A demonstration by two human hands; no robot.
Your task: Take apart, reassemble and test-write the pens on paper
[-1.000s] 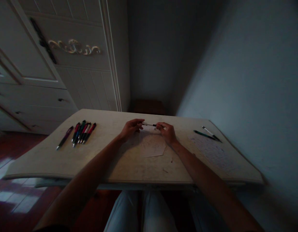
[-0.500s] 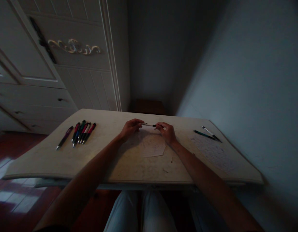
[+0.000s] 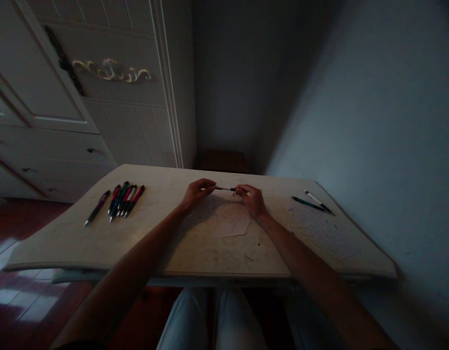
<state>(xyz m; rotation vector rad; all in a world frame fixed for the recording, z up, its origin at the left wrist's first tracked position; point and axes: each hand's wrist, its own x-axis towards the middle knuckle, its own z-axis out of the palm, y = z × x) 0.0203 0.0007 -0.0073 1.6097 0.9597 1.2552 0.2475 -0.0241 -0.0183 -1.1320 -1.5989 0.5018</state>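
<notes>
A slim pen (image 3: 226,188), light in the middle with dark parts on either side, lies level between my two hands above the far part of the table. My left hand (image 3: 198,192) pinches its left end with thumb and fingertips. Closed round the right end is my right hand (image 3: 250,197). Both ends of the pen are hidden by fingers, and the dim light blurs its details. Below the hands, a sheet of paper (image 3: 230,221) with faint marks lies on the table.
Several pens (image 3: 124,199) lie grouped on the left of the pale table (image 3: 137,248), with a purple-black pen (image 3: 97,208) beside them. To the right are a dark green pen (image 3: 308,203), a white-and-black pen (image 3: 319,201) and a written sheet (image 3: 324,231). A wall stands close on the right.
The dark piece in my left hand, earlier slightly above and apart in line from the light pen part, now lines up with it end to end. My right hand has barely moved.
</notes>
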